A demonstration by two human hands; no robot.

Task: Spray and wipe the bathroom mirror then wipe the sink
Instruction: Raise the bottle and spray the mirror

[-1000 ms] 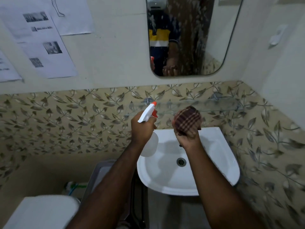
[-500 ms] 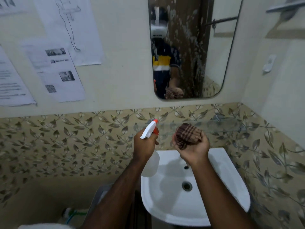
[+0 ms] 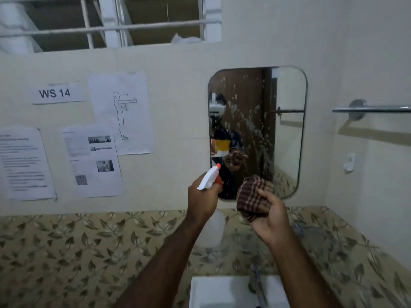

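Two hands are up, both below the mirror (image 3: 258, 121). Sink (image 3: 222, 292) sits nearest, under the arms at bottom edge. Left hand (image 3: 203, 201) fingers wrapped round the spray bottle (image 3: 209, 177), nozzle aimed at the glass. Right hand (image 3: 270, 216) fingers clutch a bunched checked cloth (image 3: 253, 196). Since a sec ago both hands rose off the sink w/ the view; mirror's wet w/ droplets, so wiping looks next, probably.
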